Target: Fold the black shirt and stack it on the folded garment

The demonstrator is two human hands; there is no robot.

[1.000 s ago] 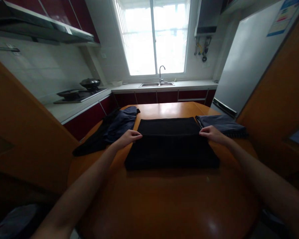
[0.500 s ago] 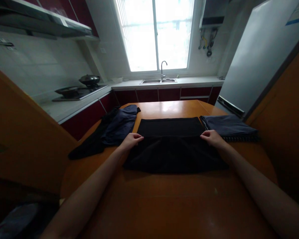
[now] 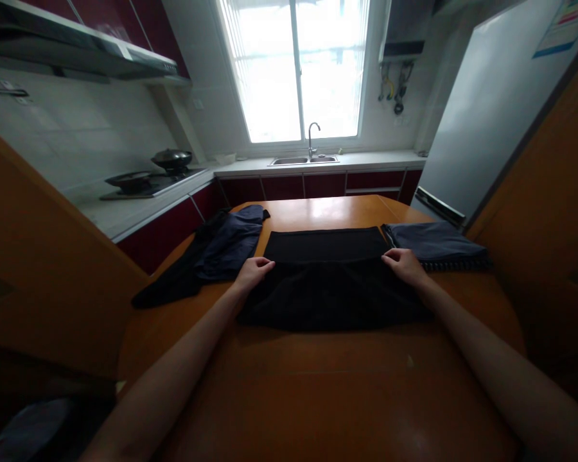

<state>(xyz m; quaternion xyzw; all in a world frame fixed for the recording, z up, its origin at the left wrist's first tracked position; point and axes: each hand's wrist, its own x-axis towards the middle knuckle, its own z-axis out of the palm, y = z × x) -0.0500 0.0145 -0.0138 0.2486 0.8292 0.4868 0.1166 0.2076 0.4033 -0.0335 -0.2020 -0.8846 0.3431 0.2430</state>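
Note:
A black garment (image 3: 334, 298), its exact kind unclear, lies on the wooden table (image 3: 313, 404) with its near part folded over toward the far part. My left hand (image 3: 253, 272) pinches the left end of the folded edge. At the right end of that same edge, my right hand (image 3: 404, 264) pinches the cloth between thumb and fingers. Between the hands the edge runs nearly straight across. Beyond it, a flat black strip of the garment shows.
Crumpled dark clothes (image 3: 231, 240) lie on the table's left side. A folded grey-blue cloth (image 3: 433, 240) sits at the right, close by my right hand. Past the table are a sink (image 3: 291, 160), a stove with pans (image 3: 171, 158) and a fridge (image 3: 481, 109).
Both hands keep their pinch on the black garment's edge, with hardly any movement. The view has shifted slightly.

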